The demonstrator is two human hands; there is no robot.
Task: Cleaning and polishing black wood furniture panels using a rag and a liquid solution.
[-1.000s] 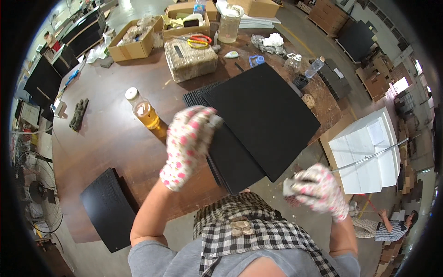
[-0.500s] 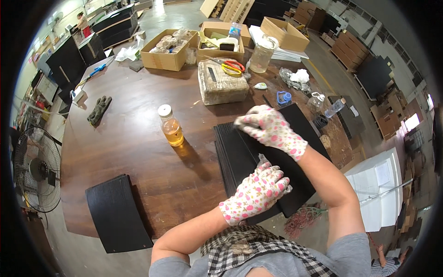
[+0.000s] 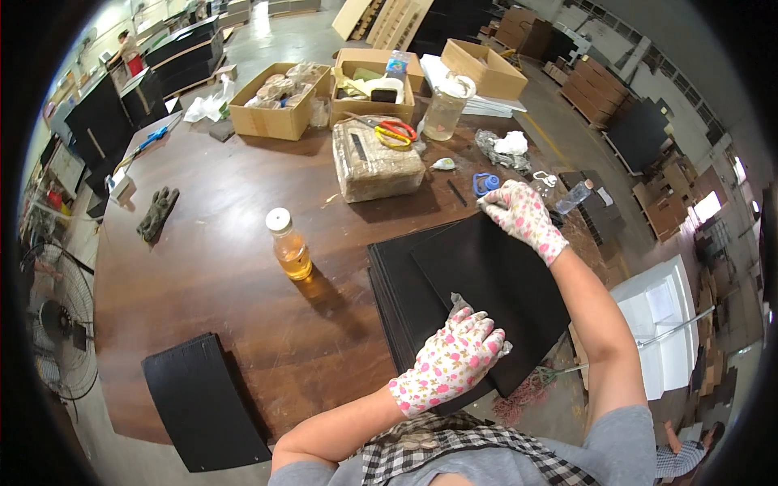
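A stack of thin black sheets [image 3: 391, 300] lies on the table in front of me, and its top black sheet [image 3: 519, 279] sits turned at an angle across it. My left hand [image 3: 454, 356], in a white glove with pink flowers, is closed around a crumpled greyish cloth or film [image 3: 459, 304] and rests on the top sheet. My right hand [image 3: 525, 217], gloved alike, is at the far edge of that sheet with its fingers pinched together. A small dark bit shows at those fingertips, too small to name.
A bottle of amber liquid [image 3: 292, 253] stands left of the stack. More curved black sheets [image 3: 203, 405] lie at the table's near left edge. Beyond are a taped parcel [image 3: 377, 170] with scissors [image 3: 395, 132] on it, cardboard boxes [image 3: 271, 121], a jug [image 3: 446, 113] and a dark glove [image 3: 158, 215].
My right hand has moved right along the far edge of the top sheet, from its left corner. The left hand keeps its place on the sheet. The whole view has shifted slightly.
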